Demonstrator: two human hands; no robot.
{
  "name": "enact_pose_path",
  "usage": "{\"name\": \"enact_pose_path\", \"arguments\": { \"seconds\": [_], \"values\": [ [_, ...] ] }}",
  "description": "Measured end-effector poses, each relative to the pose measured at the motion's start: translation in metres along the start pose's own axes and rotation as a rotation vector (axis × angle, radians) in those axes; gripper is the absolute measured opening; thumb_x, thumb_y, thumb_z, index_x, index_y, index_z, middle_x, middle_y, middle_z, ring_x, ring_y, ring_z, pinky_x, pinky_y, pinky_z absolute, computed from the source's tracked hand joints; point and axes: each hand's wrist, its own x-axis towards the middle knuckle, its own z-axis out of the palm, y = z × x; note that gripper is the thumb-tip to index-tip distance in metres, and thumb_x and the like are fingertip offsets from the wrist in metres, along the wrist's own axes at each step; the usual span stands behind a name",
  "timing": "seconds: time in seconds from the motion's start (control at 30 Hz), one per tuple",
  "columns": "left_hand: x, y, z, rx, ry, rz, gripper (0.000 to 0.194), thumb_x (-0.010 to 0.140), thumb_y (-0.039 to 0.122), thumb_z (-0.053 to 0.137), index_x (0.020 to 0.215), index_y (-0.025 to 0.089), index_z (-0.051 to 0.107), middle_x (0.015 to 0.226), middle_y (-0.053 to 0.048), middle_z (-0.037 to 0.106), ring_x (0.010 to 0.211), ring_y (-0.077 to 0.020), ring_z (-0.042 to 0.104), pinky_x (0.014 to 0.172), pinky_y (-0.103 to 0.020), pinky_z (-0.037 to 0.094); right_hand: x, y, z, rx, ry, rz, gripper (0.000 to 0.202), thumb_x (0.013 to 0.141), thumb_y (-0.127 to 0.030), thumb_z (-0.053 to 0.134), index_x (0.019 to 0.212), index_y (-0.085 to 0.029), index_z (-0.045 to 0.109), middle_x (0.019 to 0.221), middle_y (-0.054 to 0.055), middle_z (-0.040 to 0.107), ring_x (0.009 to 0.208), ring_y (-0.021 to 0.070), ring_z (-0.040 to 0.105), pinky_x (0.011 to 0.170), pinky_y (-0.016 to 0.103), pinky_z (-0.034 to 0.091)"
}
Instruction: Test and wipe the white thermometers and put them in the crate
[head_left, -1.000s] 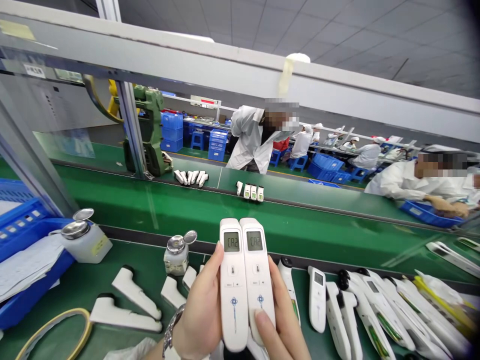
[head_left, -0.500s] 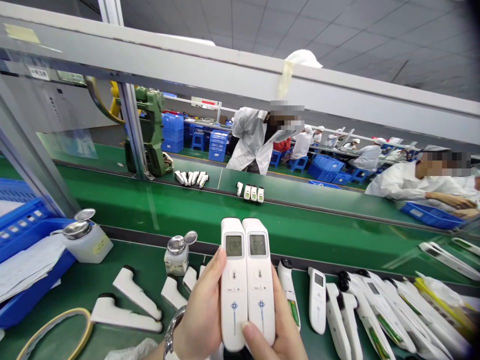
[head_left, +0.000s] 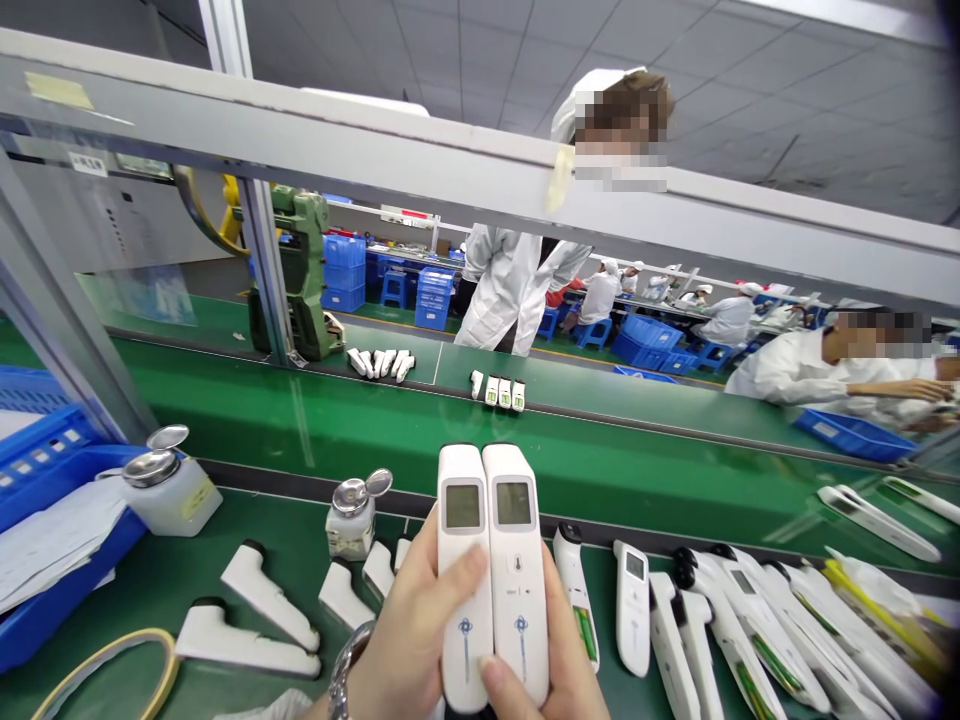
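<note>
We clasp one thermometer in our left hand, thumb masking its middle | our right hand grips its twin alongside

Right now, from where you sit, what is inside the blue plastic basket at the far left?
The blue plastic basket holds white sheets of paper, loosely overlapping. Whatever lies beneath them is covered, and the basket's left part is out of view.
</note>
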Motion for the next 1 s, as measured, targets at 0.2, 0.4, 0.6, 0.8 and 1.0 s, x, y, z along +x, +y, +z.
{"name": "enact_pose_path", "arguments": {
  "seconds": [0.2,0.4,0.6,0.8,1.0],
  "values": [
    [0.001,-0.001,-0.002,0.290,-0.025,0.122,0.036,0.070,0.027,0.072,0.101,0.019,0.055,0.089,-0.005,0.068,0.077,-0.0165,0.063,0.068,-0.029,0.052,0.027,-0.018,-0.034,-0.300,0.091,-0.264,0.058,0.086,-0.051,0.047,0.137,-0.030,0.032,0.114,0.010,0.048,0.094,0.0261,0.053,0.069,0.035,0.049],
    [-0.003,-0.012,0.007,0.409,-0.128,0.002,0.046,0.064,0.029,0.076,0.104,0.018,0.057,0.093,-0.007,0.069,0.078,-0.0167,0.062,0.069,-0.026,0.050,0.038,-0.032,-0.058,-0.368,0.132,-0.286,0.046,0.082,-0.035,0.060,0.125,-0.032,0.044,0.130,0.006,0.039,0.117,0.0261,0.042,0.084,0.035,0.043],
    [-0.004,-0.015,0.010,0.425,-0.086,-0.051,0.046,0.059,0.030,0.079,0.098,0.017,0.058,0.089,-0.007,0.070,0.076,-0.0176,0.062,0.067,-0.026,0.049,0.043,-0.033,-0.080,-0.173,0.481,-0.313,0.024,0.094,-0.028,0.042,0.098,-0.031,0.065,0.117,0.004,0.054,0.112,0.0227,0.048,0.091,0.038,0.037],
    [-0.003,-0.016,0.012,0.289,-0.044,-0.114,0.042,0.061,0.022,0.078,0.097,0.017,0.057,0.080,-0.006,0.069,0.069,-0.0188,0.064,0.062,-0.029,0.051,0.031,-0.030,-0.070,-0.168,0.117,-0.257,0.035,0.092,-0.033,0.043,0.127,-0.032,0.047,0.131,0.005,0.044,0.113,0.0238,0.047,0.083,0.034,0.045],
    [0.001,-0.011,0.008,0.218,0.084,-0.017,0.040,0.072,0.025,0.070,0.108,0.018,0.055,0.092,-0.007,0.068,0.081,-0.0210,0.065,0.072,-0.031,0.051,0.030,-0.028,-0.037,-0.041,-0.288,-0.002,0.072,0.087,-0.020,0.052,0.145,-0.032,0.011,0.137,0.004,0.048,0.118,0.0231,0.051,0.092,0.035,0.046]
  ]
}}
